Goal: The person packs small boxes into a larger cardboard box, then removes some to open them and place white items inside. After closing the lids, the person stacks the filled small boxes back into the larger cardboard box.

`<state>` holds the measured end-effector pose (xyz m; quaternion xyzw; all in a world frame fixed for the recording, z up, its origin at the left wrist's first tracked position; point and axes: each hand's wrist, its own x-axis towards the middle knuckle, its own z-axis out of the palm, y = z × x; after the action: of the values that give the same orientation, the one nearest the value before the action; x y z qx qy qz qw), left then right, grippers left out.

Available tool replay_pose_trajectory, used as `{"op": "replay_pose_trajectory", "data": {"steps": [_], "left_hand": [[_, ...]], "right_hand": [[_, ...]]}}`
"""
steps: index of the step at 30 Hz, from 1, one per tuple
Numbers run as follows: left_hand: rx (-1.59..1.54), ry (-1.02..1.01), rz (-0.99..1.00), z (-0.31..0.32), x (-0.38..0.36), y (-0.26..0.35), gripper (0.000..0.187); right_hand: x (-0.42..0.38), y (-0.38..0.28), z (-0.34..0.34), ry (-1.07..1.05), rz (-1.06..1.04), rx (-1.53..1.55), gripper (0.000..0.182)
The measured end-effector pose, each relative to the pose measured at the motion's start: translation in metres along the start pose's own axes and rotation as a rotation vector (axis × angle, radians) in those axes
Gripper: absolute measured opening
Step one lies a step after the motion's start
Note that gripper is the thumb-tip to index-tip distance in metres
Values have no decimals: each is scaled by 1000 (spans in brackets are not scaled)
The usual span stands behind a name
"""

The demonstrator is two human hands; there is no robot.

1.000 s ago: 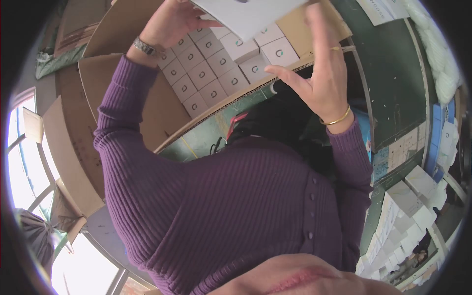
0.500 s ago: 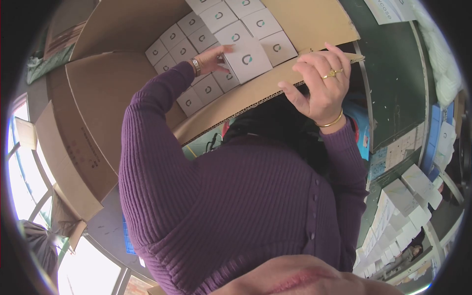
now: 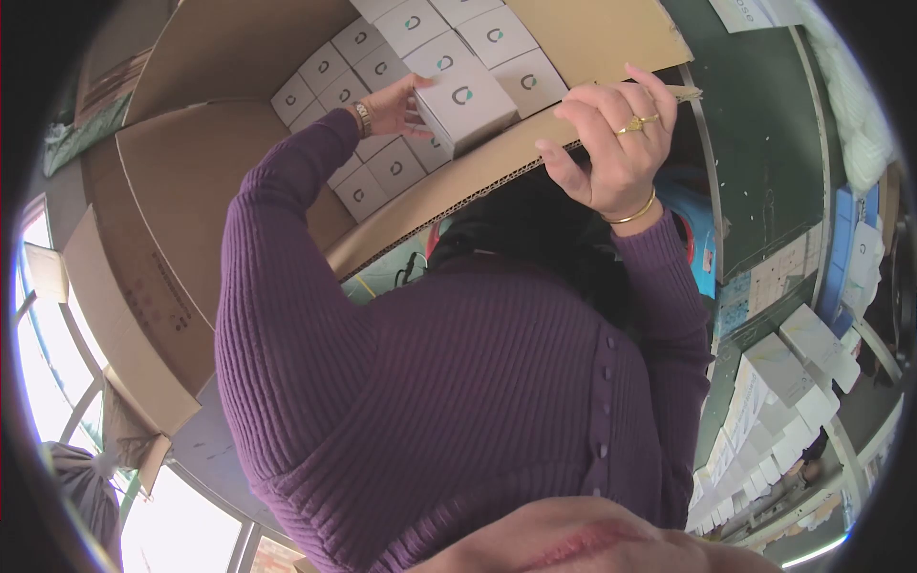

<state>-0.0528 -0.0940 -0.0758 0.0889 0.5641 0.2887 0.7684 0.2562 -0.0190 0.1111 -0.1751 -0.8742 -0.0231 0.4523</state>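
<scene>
Left hand half-open against a white box, can't tell from here if gripping; right hand empty, half-curled near the carton edge, I'd keep the box level

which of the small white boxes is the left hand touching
The raised white box by the near wall of the carton: the left hand touches its side, and it sticks up above the other boxes.

sweater: purple, fine ribbed lines | small boxes: white, dark curved logo, teal-tipped on some | carton: brown | bracelet: gold | desk: dark green, white specks
</scene>
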Motion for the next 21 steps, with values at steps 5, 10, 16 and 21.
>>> {"op": "replay_pose_trajectory", "data": {"steps": [5, 10, 16, 21], "left_hand": [[-66, 28, 81, -2, 16, -17, 70], [-243, 276, 294, 19, 43, -60, 60], [-463, 501, 292, 22, 70, -47, 113], [-414, 353, 237, 1, 80, -8, 110]], "right_hand": [[4, -1, 7, 54, -10, 2, 49], [0, -4, 5, 58, -8, 0, 50], [0, -5, 3, 46, -4, 6, 50], [3, -5, 6, 52, 4, 11, 49]]}}
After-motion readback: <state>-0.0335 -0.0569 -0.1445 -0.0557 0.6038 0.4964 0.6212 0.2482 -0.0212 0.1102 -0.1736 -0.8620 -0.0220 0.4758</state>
